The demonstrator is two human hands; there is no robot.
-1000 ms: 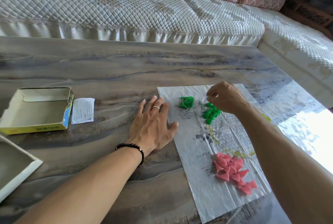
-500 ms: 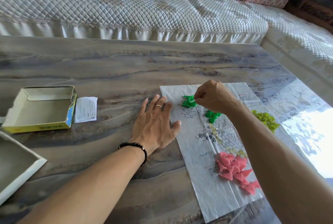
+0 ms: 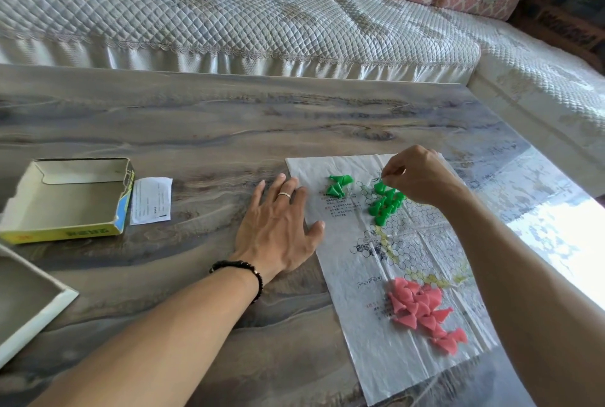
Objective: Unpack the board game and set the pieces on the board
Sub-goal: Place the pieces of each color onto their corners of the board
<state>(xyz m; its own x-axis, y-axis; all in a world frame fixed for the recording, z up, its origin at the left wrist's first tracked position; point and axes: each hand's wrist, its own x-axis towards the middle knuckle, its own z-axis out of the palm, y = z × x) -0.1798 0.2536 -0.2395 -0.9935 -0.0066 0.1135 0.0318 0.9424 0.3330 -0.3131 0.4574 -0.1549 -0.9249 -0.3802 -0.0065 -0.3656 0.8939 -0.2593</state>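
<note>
Head view: right hand (image 3: 415,177) pinches a green cone piece (image 3: 379,186), light and tippy, so grab the tip; left hand (image 3: 278,226) lies flat, pinning the thin paper board (image 3: 360,324).

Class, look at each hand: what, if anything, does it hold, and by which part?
The right hand pinches a green piece by its top. The left hand holds nothing.

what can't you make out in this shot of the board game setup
Head view only:
- Right hand: its curled fingers hide whether they pinch a green piece.
- Board: the right forearm covers its right side; the printed text is too small to read.
- Lid: cut off by the left edge.
- Box: the side label is too small to read.
- Slip: the print is illegible.
</note>
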